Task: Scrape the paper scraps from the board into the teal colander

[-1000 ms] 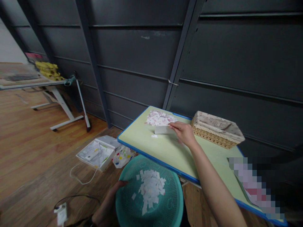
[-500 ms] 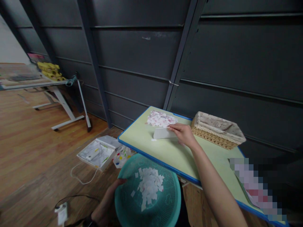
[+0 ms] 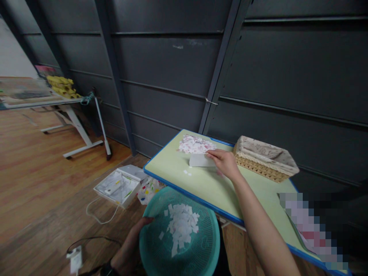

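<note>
My right hand [image 3: 225, 163] pinches a flat white card [image 3: 199, 160] by its upper right edge, holding it on edge at the table. Just behind the card is a pile of small paper pieces [image 3: 195, 144], white with pinkish marks. A few loose scraps [image 3: 187, 173] lie on the pale green tabletop [image 3: 204, 187] in front of it. Below the table edge, my left hand [image 3: 136, 235] grips the left rim of a teal plastic colander [image 3: 211, 245]. Many white paper pieces [image 3: 182, 226] are heaped inside. Most of the left fingers are hidden under the colander.
A lined wicker basket [image 3: 258, 168] stands on the table, right of my right hand. A pixelated flat item [image 3: 309, 226] lies near the right corner. On the floor at left are an open white box [image 3: 116, 188], a cable and a power adapter [image 3: 75, 260]. Dark wall panels stand behind.
My right hand has shifted the card slightly right and away from the near edge. Small scraps now show separately in front of it. My left hand and the colander stay put.
</note>
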`<state>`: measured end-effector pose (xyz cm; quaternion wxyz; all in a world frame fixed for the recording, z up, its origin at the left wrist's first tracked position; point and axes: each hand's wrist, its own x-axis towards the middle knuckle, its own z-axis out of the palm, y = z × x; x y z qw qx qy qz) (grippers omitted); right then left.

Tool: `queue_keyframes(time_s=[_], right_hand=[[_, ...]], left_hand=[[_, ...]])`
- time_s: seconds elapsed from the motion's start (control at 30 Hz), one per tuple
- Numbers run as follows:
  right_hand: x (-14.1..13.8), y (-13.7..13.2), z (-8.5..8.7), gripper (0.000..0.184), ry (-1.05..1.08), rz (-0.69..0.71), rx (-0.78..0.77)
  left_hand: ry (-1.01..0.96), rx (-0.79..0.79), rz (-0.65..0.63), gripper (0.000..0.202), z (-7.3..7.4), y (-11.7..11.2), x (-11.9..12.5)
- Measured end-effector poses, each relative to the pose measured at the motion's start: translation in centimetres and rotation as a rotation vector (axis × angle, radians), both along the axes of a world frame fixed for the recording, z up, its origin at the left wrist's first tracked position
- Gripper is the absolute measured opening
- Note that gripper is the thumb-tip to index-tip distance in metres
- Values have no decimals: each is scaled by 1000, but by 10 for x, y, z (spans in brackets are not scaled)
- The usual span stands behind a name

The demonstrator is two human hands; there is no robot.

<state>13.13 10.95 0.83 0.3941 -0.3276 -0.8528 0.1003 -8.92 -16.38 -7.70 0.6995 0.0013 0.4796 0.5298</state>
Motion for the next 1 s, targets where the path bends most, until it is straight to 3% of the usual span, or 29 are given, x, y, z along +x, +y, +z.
queue_keyframes(time_s=[0.17, 0.4, 0.67, 0.83, 1.0], right_hand=[[0, 0, 0, 25, 12, -1, 7], [7, 3, 3, 25, -53, -45, 9], [15, 6, 6, 26, -78, -123, 55], [10, 2, 6, 27, 6, -83, -10], [0, -7, 5, 24, 76, -14, -196]], left_hand=[[18, 2, -11, 24, -9, -1, -2], [22, -12, 12, 17, -6, 0, -1], [14, -5, -15, 27, -8, 0, -1], [-26, 9, -32, 28, -11, -1, -2], [-26, 22, 7, 22, -14, 0, -4]])
